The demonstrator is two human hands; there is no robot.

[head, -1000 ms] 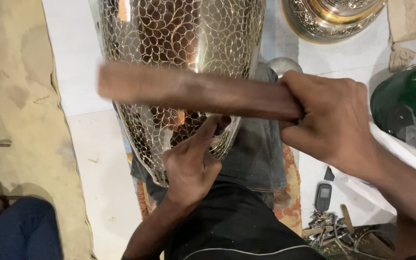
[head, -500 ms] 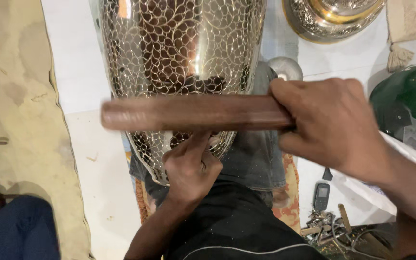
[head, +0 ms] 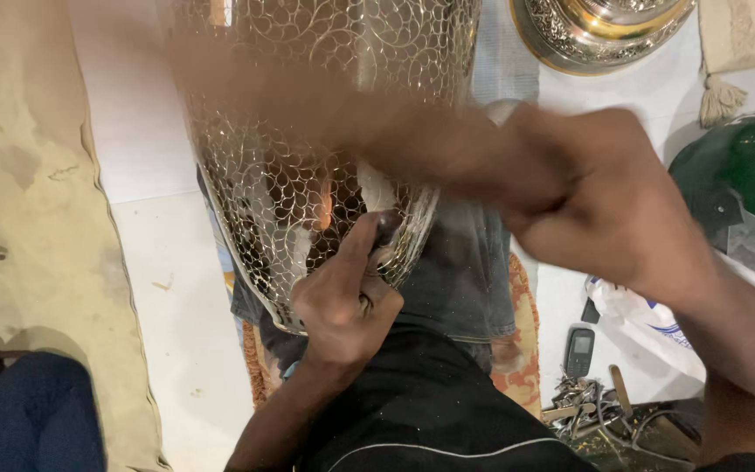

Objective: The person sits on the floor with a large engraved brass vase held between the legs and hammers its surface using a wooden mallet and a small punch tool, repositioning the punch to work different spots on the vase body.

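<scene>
A large shiny metal vessel (head: pixel 308 114) with a cut scale-like openwork pattern rests on my lap. My left hand (head: pixel 342 297) presses on its lower rim and pinches a small dark tool against the metal with thumb and finger. My right hand (head: pixel 596 201) is closed around a long brown wooden stick (head: pixel 325 109), which is blurred with motion and lies across the vessel, above my left hand.
A gold and silver ornate metal piece (head: pixel 605 31) lies at the top right, and a green helmet (head: pixel 744 183) at the right edge. A small phone (head: pixel 579 350) and a heap of metal tools (head: pixel 596 406) lie on the floor. A person's blue-clad leg (head: pixel 28 411) shows at the bottom left.
The wooden stick in my right hand has swung, and is now heavily blurred across the vessel. My left hand stays on the lower rim.
</scene>
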